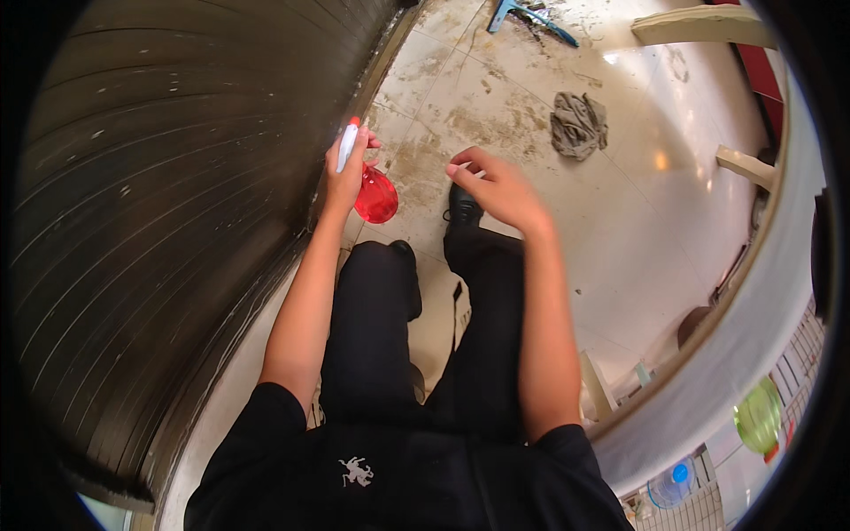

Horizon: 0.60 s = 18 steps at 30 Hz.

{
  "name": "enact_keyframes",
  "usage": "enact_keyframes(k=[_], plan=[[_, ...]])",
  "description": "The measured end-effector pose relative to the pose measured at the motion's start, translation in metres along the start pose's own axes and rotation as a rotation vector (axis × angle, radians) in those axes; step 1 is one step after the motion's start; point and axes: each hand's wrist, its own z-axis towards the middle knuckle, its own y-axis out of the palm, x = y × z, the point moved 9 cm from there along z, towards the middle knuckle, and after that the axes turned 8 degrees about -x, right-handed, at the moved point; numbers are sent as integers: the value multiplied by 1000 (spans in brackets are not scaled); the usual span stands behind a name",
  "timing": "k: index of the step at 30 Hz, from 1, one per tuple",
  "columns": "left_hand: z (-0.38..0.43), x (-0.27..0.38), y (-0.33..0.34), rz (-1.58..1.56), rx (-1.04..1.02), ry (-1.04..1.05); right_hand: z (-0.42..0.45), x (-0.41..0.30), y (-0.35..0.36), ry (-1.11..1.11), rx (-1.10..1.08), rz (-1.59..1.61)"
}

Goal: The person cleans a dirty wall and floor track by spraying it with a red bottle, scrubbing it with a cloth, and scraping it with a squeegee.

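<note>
A spray bottle (377, 198) of clear red plastic, with a white and red trigger head, is in the grip of my left hand (346, 174). It is held close beside a dark, ridged panel (166, 166) that fills the left of the view. My right hand (501, 186) hangs above my black shoe, its fingers loosely curled and apart, with nothing in them. Brown smears mark the tiled floor (425, 146) ahead of both hands. To the right of these smears lies a crumpled grey-brown rag (579, 126).
A blue squeegee (534, 21) lies on the dirty tiles at the top. Along the right runs a pale-covered table (724, 372) with legs reaching the floor. On it stand a green bottle (758, 417) and a clear bottle with a blue cap (672, 483).
</note>
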Motion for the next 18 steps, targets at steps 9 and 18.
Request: enact_keyframes(k=[9,18], plan=[[79,-134,-39,-247,83,-96,-34,-38,-56,-266,219,-124],[118,-127,-22,-480,72,78,-81,-44,-34,-278,174,-325]])
